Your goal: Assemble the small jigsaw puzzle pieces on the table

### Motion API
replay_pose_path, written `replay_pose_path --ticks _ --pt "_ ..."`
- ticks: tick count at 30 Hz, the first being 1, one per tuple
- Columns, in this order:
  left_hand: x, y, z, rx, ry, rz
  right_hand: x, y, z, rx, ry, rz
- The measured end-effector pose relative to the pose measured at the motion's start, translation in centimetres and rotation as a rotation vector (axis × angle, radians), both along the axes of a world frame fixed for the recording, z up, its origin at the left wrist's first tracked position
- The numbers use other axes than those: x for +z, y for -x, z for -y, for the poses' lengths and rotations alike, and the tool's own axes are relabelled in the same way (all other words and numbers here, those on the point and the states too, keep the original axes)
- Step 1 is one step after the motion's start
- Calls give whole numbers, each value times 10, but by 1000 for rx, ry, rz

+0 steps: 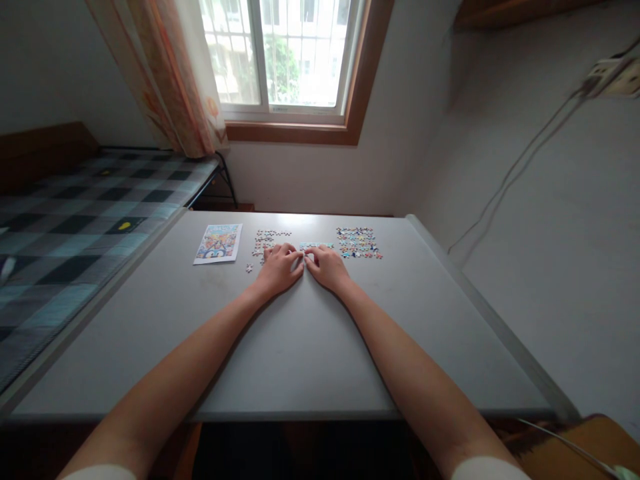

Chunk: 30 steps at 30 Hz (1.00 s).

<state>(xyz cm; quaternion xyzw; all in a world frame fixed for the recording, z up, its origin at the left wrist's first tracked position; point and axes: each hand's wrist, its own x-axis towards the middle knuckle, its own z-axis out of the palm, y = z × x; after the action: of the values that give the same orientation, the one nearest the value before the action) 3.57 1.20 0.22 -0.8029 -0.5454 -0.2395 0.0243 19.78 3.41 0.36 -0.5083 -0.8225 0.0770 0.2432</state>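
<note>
My left hand and my right hand rest on the table with their fingertips almost meeting. Both have bent fingers, thumb and forefinger pinched at a small pale jigsaw piece between them, mostly covered by the fingers. Just beyond the fingertips lies a short joined strip of jigsaw, its near edge partly behind my right hand. Loose jigsaw pieces lie in rows past my left hand, which hides some of them. One single piece sits apart on the left. More pieces in rows lie beyond my right hand.
A printed picture sheet lies flat on the grey table, left of the pieces. A bed with a checked cover stands along the left side. A window and curtain are ahead; a cable hangs down the right wall.
</note>
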Motion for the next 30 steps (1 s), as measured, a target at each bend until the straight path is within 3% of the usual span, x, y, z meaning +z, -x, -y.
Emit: replay_pose_path --ticks 10,15,30 --pt "-2 0 -2 11 2 -11 3 1 5 -147 -73 106" --pt "1 -2 0 28 15 -32 4 3 4 -126 -18 184" --pt "0 -1 0 25 14 -16 0 5 -5 -91 -34 187"
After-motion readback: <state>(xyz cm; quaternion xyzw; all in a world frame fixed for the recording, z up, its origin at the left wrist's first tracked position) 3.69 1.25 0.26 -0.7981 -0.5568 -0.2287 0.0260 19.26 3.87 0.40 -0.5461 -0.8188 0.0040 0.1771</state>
